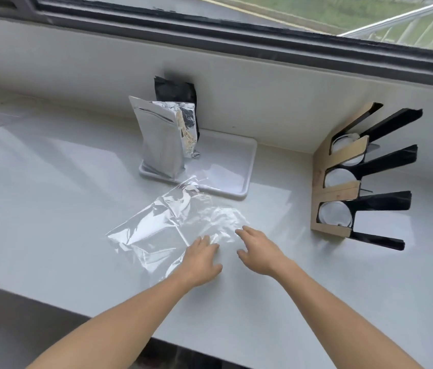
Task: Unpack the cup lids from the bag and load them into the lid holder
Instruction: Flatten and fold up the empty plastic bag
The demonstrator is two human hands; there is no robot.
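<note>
Hard to make out: clear bag (172, 230) edges against the pale counter (50, 209), lying flat and apparently empty. White lids (336, 214) partly hidden inside the lid holder (343, 190) slots at right. Left hand (200, 258) palm down, fingers spread on the bag. Right hand (259, 251) open, resting at its near edge.

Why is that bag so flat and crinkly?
The clear bag lies crumpled and looks empty on the counter; white lids already sit in the holder. One corner droops over the tray.
</note>
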